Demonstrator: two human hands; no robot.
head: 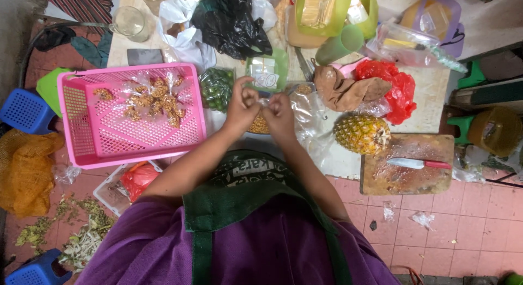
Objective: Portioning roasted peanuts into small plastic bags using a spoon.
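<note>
Left of the hands sits the pink basket (98,138) of filled packets, and both the left hand (242,104) and right hand (279,112) pinch a small clear bag (260,121) of yellowish bits between them, so I'd twist the neck tight before knotting.

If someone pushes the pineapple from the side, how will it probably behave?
The pineapple lies on its side, so it would probably roll a little. Its rough, scaly skin likely resists slipping. It looks solid, probably heavy for its size, beside the cutting board.
</note>
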